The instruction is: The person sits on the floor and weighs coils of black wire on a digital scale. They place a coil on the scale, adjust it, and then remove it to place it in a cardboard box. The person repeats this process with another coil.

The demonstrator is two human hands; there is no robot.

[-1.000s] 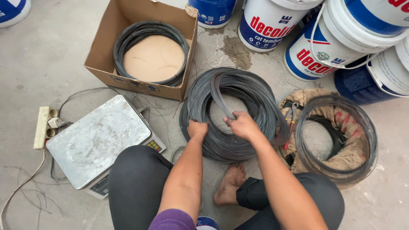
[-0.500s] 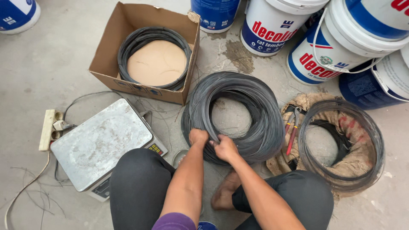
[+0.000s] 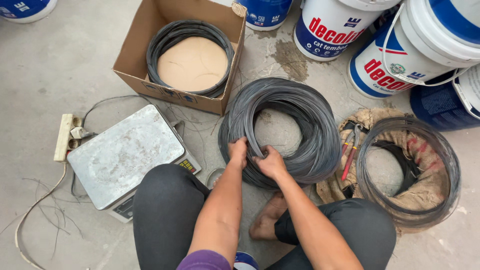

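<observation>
A: Seen from above, a person sits on the concrete floor (image 3: 60,65), both hands on the near edge of a big coil (image 3: 305,120) of dark wire lying flat just past their knees.

B: What are the hands doing?

A: The left hand (image 3: 239,151) is closed over the coil's near strands. The right hand (image 3: 270,163), just beside it, is closed on the same bundle, a few strands lifted between the two. Both grips are narrow and hold wire.

B: And around them?

A: A cardboard box (image 3: 135,45) beyond the coil holds a smaller ring (image 3: 186,29) of the same wire around a tan disc. To the left stands a scale (image 3: 125,155) with a bare metal plate, a power strip (image 3: 66,136) beside it. To the right, a third coil (image 3: 410,170) lies on sacking, with red-handled pliers (image 3: 348,150) between it and the big coil. Paint buckets (image 3: 395,55) line the top.

B: How far along does the work look?

A: Judging from the layout, one ring is boxed, nothing is on the scale, and the big coil looks nearly whole, so most of the wire seems left to handle.
</observation>
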